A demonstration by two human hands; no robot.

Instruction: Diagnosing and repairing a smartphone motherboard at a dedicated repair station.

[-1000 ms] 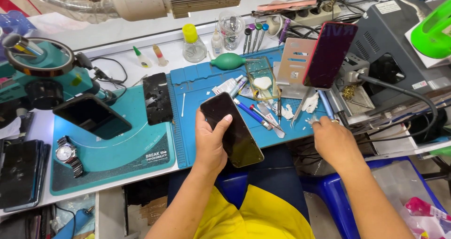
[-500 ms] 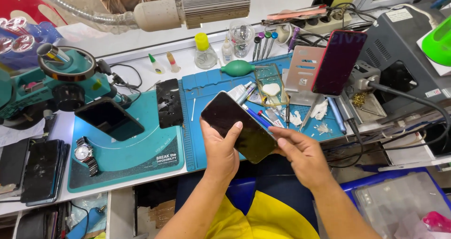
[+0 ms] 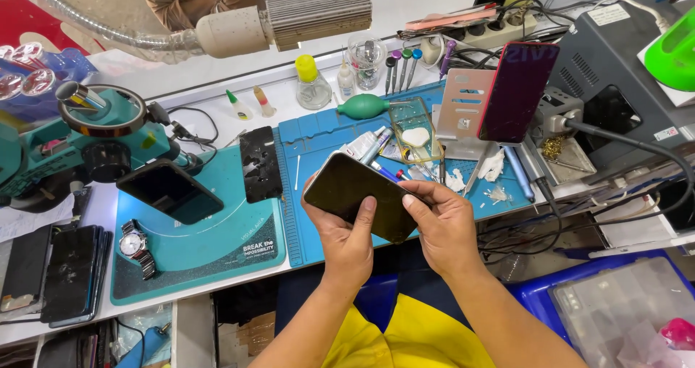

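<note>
Black glass faces up at me: I hold a dark smartphone point(image 3: 360, 194) in both hands, lifted above the front edge of the blue work mat point(image 3: 311, 230). My left hand point(image 3: 349, 243) cups it from below, fingers wrapped behind its near left side and the thumb pressed flat on the screen. My right hand point(image 3: 443, 225) closes on its right end, thumb on the glass, fingers curled around the back. Both grips are clamped firmly on the phone, which tilts so its far corner points up and left. Both forearms rise from the bottom of the view, over my yellow clothing.

On the mat just beyond the phone lie a white tube point(image 3: 360, 144), pens and scraps of white tissue point(image 3: 494, 167). A clear phone case point(image 3: 414, 130) rests beside a teal rubber air blower point(image 3: 364, 106). Further right, a red-edged phone point(image 3: 517, 93) leans upright on a pale metal stand point(image 3: 463, 112).

To my left, a teal pad point(image 3: 210, 245) with white lettering near its front right corner carries another dark phone point(image 3: 169, 191) under the green microscope point(image 3: 94, 140), plus a wristwatch point(image 3: 135, 246). A small bottle with a yellow cap point(image 3: 311, 84) stands at the back of the bench.
</note>
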